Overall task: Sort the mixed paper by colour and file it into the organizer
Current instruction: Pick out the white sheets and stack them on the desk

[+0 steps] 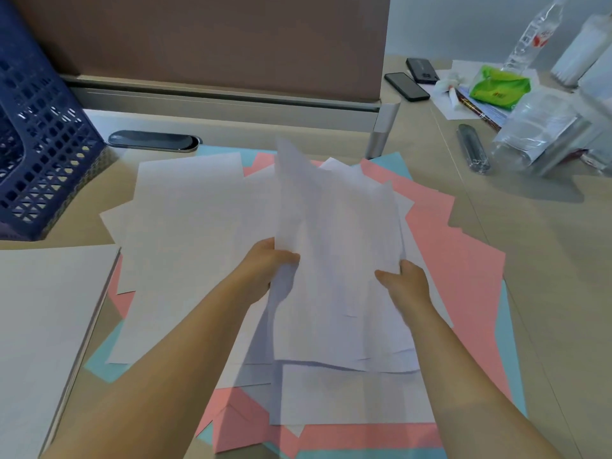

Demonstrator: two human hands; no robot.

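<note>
Right now both hands clamp a loose sheaf of white sheets (334, 260) lifted off the pile, left hand (265, 265) on its left edge, right hand (405, 281) on its right, long axis running away from the person. Pink sheets (457, 246) and blue sheets (516, 352) lie beneath, mid-desk. At the desk's far-left corner stands the blue organizer (43, 150), nearer the left hand, nothing between.

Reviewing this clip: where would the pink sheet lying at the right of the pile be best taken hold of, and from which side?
Probably at its free far-right corner, coming from the right with the right hand. That corner of the pink sheet juts out over bare desk, while its left part lies under the white sheets both hands are holding.
</note>
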